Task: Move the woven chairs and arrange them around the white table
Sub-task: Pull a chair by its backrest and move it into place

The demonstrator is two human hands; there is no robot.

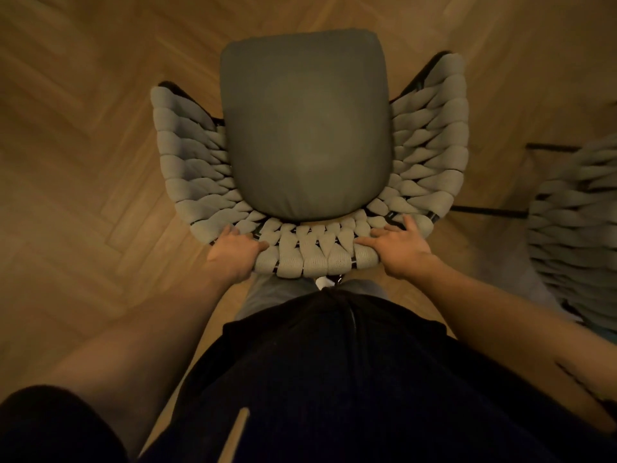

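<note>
Left hand [235, 250] and right hand [395, 247] both grip the woven chair [314, 255] by its backrest rim. A second woven chair [574, 222] stands at right. No writing is readable.

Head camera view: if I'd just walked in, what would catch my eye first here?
A woven chair with a grey seat cushion fills the middle, seen from above. The left hand and right hand grip the top of its backrest. A second woven chair shows at the right edge, on herringbone wood floor.
</note>
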